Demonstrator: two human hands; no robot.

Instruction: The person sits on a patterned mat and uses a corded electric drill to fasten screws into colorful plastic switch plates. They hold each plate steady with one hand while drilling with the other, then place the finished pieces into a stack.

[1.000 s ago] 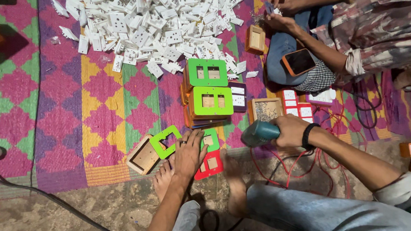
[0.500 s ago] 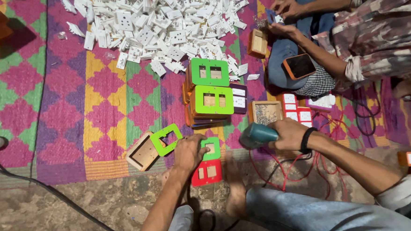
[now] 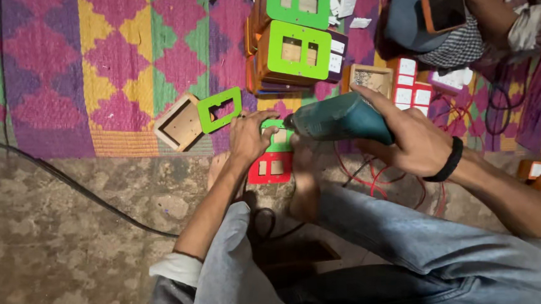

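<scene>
Drill gripped, plate pinned

The right hand [image 3: 415, 139] wraps a teal power drill [image 3: 337, 121]; its tip is hidden behind the left hand [image 3: 249, 136], which presses fingers-down on a green plate [image 3: 277, 138] above a red plate [image 3: 271, 168], at the edge of the woven mat [image 3: 62, 70] meeting concrete floor [image 3: 59, 243].

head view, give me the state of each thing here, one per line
left hand: pressing on the green plate
green plate: flat, held down, drill tip on it
teal drill: gripped in right hand
red plate: flat, beside the feet
loose green plate: lying over wooden box
</scene>
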